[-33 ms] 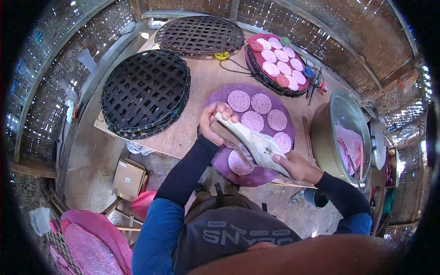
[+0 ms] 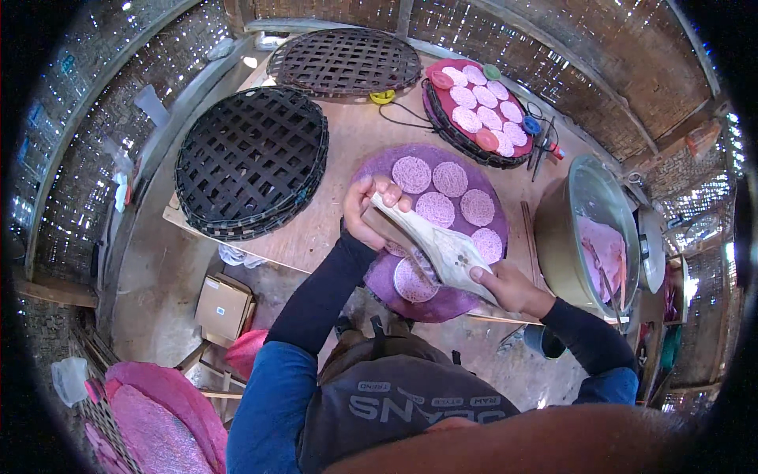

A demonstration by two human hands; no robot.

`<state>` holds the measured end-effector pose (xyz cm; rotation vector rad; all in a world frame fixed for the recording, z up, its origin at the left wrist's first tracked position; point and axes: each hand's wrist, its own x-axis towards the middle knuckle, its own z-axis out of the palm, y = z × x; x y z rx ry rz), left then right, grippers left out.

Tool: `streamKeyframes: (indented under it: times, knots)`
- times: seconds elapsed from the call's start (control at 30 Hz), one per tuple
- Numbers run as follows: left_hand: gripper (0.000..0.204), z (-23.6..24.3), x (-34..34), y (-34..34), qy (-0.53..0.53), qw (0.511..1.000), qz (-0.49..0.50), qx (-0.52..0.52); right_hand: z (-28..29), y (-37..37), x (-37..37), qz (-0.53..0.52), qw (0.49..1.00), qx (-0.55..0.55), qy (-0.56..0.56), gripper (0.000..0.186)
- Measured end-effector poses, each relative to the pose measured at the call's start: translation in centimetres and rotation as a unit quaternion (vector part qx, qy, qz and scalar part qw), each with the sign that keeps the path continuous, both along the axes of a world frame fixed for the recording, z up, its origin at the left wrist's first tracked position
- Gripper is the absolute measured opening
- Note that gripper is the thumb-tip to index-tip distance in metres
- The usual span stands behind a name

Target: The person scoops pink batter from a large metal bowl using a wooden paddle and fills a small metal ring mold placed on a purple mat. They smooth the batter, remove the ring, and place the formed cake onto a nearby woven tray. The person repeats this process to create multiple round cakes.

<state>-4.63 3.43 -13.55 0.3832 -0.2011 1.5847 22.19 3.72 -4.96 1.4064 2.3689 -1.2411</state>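
Both hands grip a long, pale, cloth-like bag (image 2: 438,249) with dark spots, held slanting over a purple round mat (image 2: 492,197). My left hand (image 2: 371,213) has its fingers curled over the upper-left end, and my right hand (image 2: 517,288) clasps the lower-right end, thumb on top. A brownish part and pink strands show along the bag's underside; their exact form is unclear. Beneath it lies a ring (image 2: 414,288) filled with pink strands. Several lacy pink discs (image 2: 450,178) lie on the mat, some partly hidden by the bag.
The wooden table (image 2: 347,126) bears stacked black woven trays (image 2: 249,158), another tray (image 2: 343,59), a red mat of discs (image 2: 485,103), tools (image 2: 545,150) and a large tub (image 2: 557,229) of pink mass. Cardboard (image 2: 221,304) and pink sheets (image 2: 166,419) sit at lower left.
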Motion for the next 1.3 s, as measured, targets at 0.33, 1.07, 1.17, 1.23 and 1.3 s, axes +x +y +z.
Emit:
streamKeyframes:
  times: [0.33, 1.07, 1.17, 1.23, 1.3]
  knots:
    - [0.076, 6.5, -1.0, -3.8, 0.748, 0.629, 0.069, 0.2, 2.4, -1.1, -0.2, -0.045, 0.968, -0.096, 0.227, 0.063]
    - [0.025, 6.4, -1.0, -9.0, 0.44, 0.806, 0.307, -0.249, -7.5, -2.2, -4.2, 0.194, 0.927, 0.301, 0.112, 0.101]
    - [0.024, 6.5, -0.7, -8.6, 0.443, 0.805, 0.29, -0.268, -7.1, -2.1, -4.2, 0.211, 0.924, 0.301, 0.106, 0.1]
    - [0.023, 6.5, -0.6, -8.3, 0.443, 0.804, 0.285, -0.274, -7.0, -2.1, -4.2, 0.198, 0.927, 0.298, 0.118, 0.099]
    - [0.022, 6.8, -0.5, -8.1, 0.444, 0.804, 0.267, -0.292, -6.9, -2.0, -3.8, 0.188, 0.928, 0.293, 0.137, 0.098]
